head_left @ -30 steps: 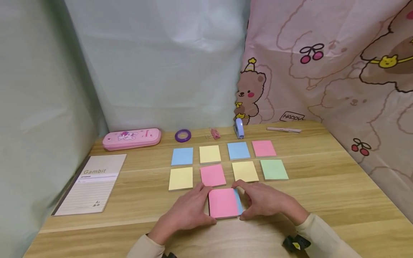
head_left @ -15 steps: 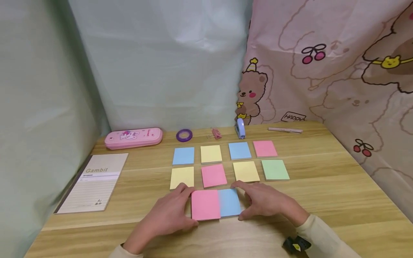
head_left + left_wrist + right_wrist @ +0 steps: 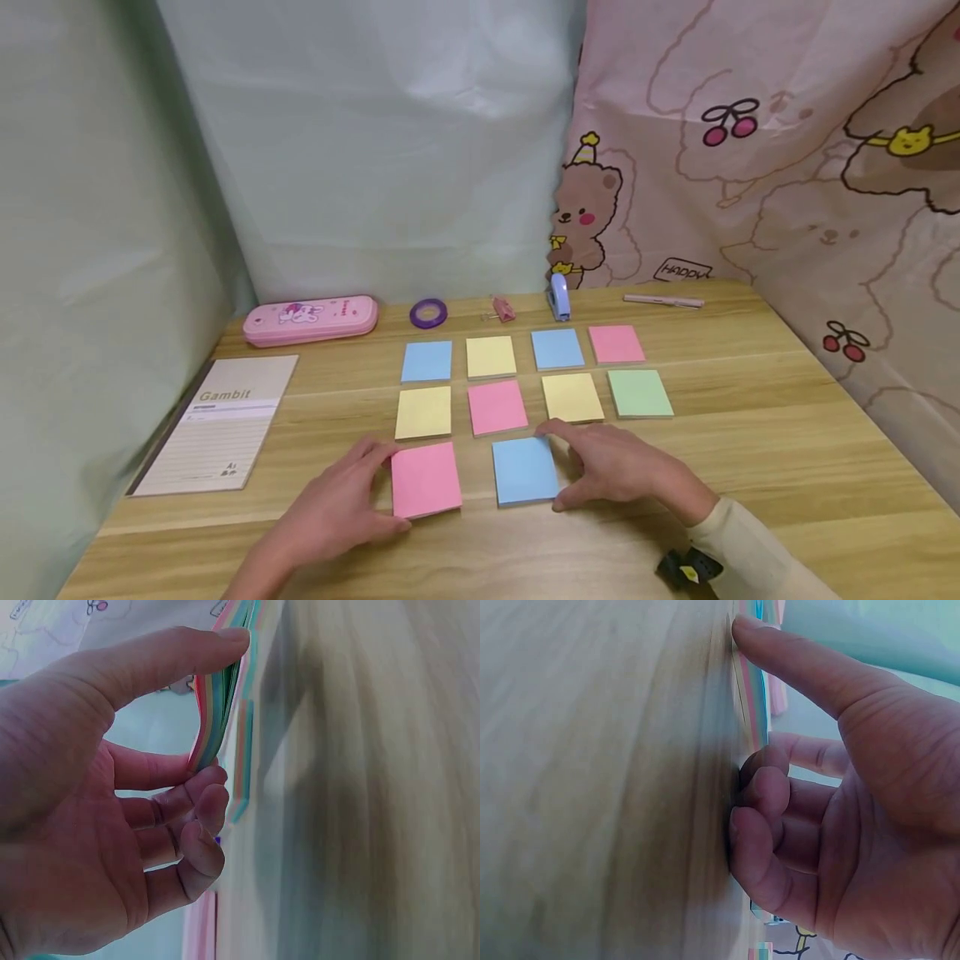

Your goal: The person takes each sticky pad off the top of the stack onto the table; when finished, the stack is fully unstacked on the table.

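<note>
My left hand (image 3: 333,508) pinches a pink-topped sticky note pad (image 3: 426,481) by its left side, thumb at the near edge and a finger at the far one. In the left wrist view the pad's layered coloured edge (image 3: 212,712) bows slightly, lifted off the wood. To the right, apart from it, a blue-topped sticky note pad (image 3: 524,472) lies on the table. My right hand (image 3: 618,467) holds that pad's right side between thumb and index finger; its other fingers curl against the tabletop in the right wrist view.
Behind the hands, two rows of sticky note pads hold blue, yellow, pink and green tops, such as the green pad (image 3: 640,393). Farther back are a pink pencil case (image 3: 311,321), purple tape (image 3: 428,313), a pink binder clip (image 3: 502,310), a blue stapler (image 3: 558,298) and a pen (image 3: 663,301). A notebook (image 3: 217,425) lies left.
The pink pad has slid left with my left hand, off the blue pad it covered, leaving a gap between them. My right hand has stayed at the blue pad.
</note>
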